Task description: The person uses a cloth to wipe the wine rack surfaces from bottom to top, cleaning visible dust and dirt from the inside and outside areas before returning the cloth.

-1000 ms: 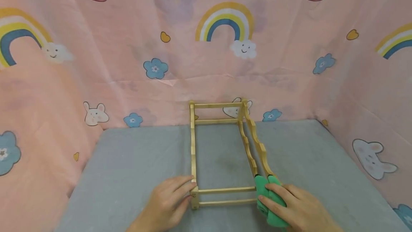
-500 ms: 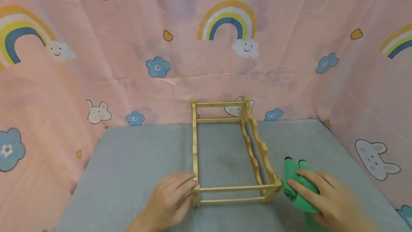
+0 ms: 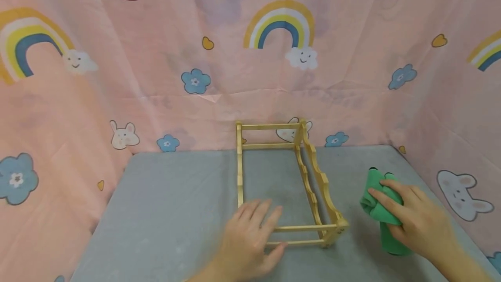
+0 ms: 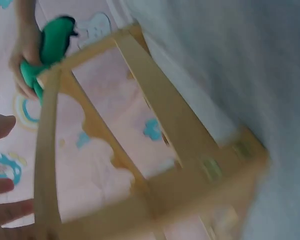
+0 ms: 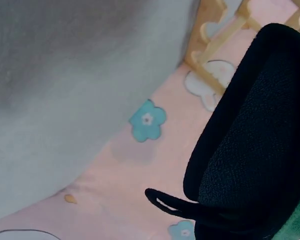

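Observation:
A light wooden rack (image 3: 323,182) with wavy-edged rails stands lengthwise on the grey surface. My left hand (image 3: 247,238), fingers spread, is over its front left corner and hides part of the front bars. In the left wrist view its fingertips (image 4: 2,186) show beside one bar and grip nothing. To the right of the rack, my right hand (image 3: 420,219) holds a bunched green cloth (image 3: 376,206), fingers over its top and a tail hanging below. Up close in the right wrist view, the cloth (image 5: 250,150) shows a black edge, a dark textured face and a small loop.
A pink printed curtain (image 3: 219,112) closes off the back and both sides of the grey table (image 3: 172,203). The rack's far end stands close to the back curtain.
My right hand has carried the green cloth off the rack's front right corner, rightward and farther back. My left hand has let go of the front left corner and shifted right, fingers spreading.

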{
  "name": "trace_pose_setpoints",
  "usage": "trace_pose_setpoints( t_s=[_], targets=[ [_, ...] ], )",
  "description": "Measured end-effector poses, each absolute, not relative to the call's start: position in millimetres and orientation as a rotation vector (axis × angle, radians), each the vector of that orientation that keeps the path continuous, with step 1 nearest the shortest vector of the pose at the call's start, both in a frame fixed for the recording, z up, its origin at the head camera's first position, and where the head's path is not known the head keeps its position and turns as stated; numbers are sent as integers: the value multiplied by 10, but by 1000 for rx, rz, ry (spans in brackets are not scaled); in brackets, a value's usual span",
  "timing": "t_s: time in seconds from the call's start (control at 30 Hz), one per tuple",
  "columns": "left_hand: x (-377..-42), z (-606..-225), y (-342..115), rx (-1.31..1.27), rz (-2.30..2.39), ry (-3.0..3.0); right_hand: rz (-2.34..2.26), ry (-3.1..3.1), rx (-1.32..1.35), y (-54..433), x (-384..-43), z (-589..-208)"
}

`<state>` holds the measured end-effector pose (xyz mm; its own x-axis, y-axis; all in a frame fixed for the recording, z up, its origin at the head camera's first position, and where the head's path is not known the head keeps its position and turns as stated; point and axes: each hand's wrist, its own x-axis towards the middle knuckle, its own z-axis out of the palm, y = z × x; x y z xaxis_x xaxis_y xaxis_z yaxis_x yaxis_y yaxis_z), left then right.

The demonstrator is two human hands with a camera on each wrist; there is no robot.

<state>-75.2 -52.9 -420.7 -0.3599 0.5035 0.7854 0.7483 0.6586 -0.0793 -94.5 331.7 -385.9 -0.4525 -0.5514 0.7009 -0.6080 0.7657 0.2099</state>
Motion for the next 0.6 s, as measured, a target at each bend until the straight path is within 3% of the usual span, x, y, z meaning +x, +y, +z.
trace_pose_setpoints(
  t_s=[0.6],
  targets=[
    [-649, -4390, 568, -1002, -16, -2249, 97, -2189, 808, 3530, -1299, -4080]
  ],
)
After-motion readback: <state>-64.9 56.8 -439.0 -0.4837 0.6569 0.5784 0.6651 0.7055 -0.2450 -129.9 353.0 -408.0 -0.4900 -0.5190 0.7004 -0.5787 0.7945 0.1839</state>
